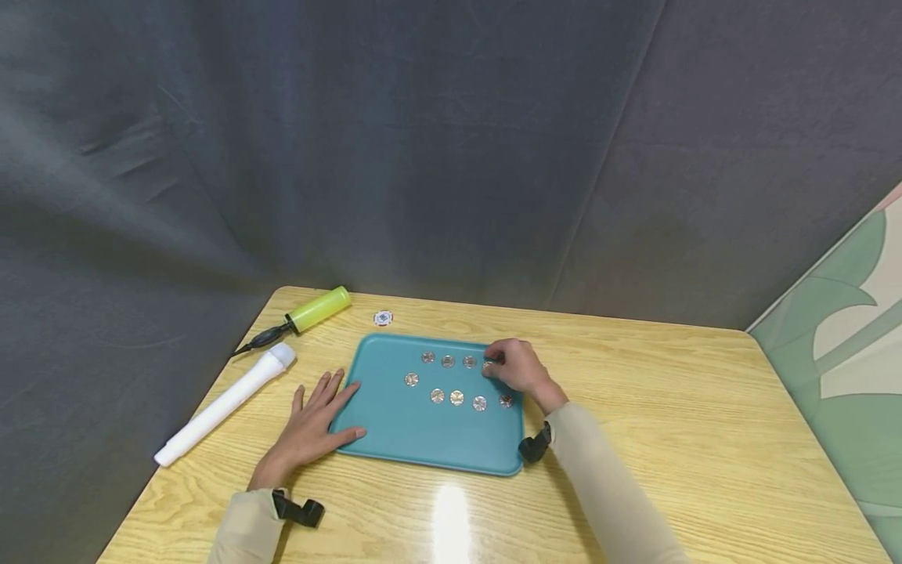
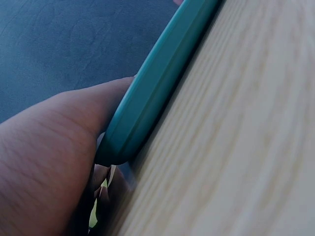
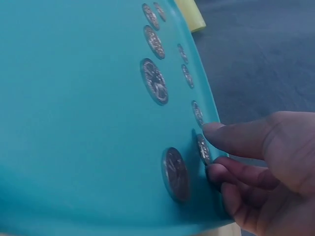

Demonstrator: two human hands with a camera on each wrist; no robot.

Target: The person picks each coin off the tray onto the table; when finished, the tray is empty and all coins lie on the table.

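the left hand (image 1: 310,427) lies flat on the wooden table (image 1: 705,439), fingers straight and spread, holding nothing; its thumb and fingertips touch the near-left edge of the teal tray (image 1: 423,439). the left wrist view shows the tray rim (image 2: 157,93) pressed against the side of this hand. a black strap (image 1: 299,511) sits at that wrist, just behind the hand.

the right hand (image 1: 517,366) is further in, over the far-right part of the tray, fingers curled down onto a coin (image 3: 204,149). the right wrist view shows the fingertips (image 3: 216,132) touching this coin's edge; whether they actually pinch it cannot be told. the coin lies on the tray surface, at the right end of the far row. just nearer than the hand lies another coin (image 1: 506,400), and the remaining coins (image 1: 447,384) spread leftward from the hand in two rough rows.

beyond the left hand, off the tray, a white cylinder (image 1: 225,403) lies on the table. further on lies a yellow-green tube (image 1: 319,309) with a black cord. a small round chip (image 1: 383,318) sits just past the tray's far edge. a grey fabric backdrop (image 1: 423,157) stands behind the table.
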